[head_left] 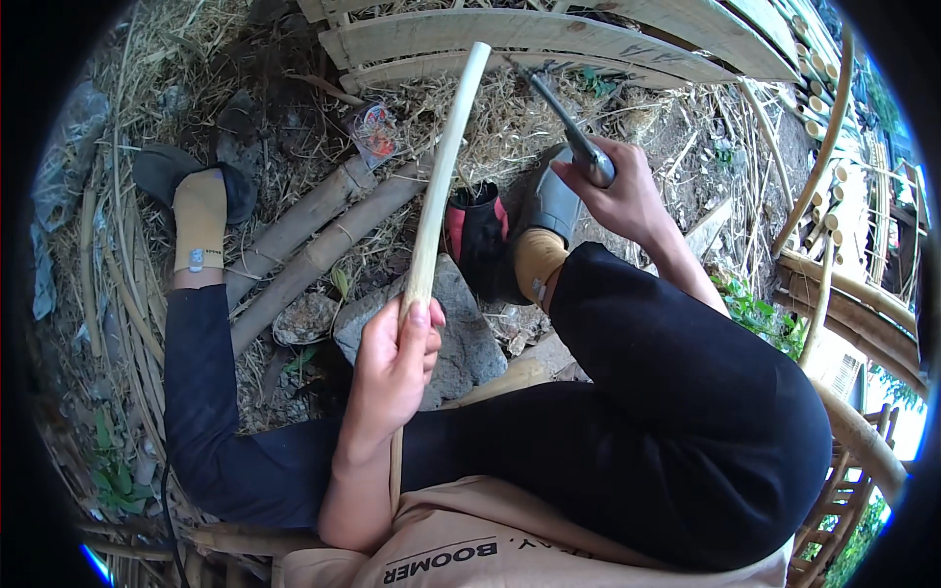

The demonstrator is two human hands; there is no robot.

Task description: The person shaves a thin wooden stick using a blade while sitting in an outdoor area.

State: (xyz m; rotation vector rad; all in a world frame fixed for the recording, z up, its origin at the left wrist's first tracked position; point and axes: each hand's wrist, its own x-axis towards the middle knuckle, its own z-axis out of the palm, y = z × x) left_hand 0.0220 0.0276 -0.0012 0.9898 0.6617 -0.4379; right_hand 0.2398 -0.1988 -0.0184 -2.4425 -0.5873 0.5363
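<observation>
My left hand (394,358) is closed around the lower part of a pale, smooth stick, perhaps bamboo (443,181). The stick rises steeply from my fist, leaning a little right at its top, and a thinner length runs down along my forearm. My right hand (622,196) grips the grey, rounded handle of a long, narrow knife-like tool (561,113). Its dark metal part points up and left, close to the stick's top end but apart from it. The blade is seen nearly edge-on, so its shape is unclear.
Two bamboo poles (328,245) lie on straw-covered ground beside a large grey stone (461,328). A red-and-black fabric thing (478,230) stands near my right shoe (551,201). Wooden slats (520,37) border the far side. Stacked bamboo (833,196) is at right.
</observation>
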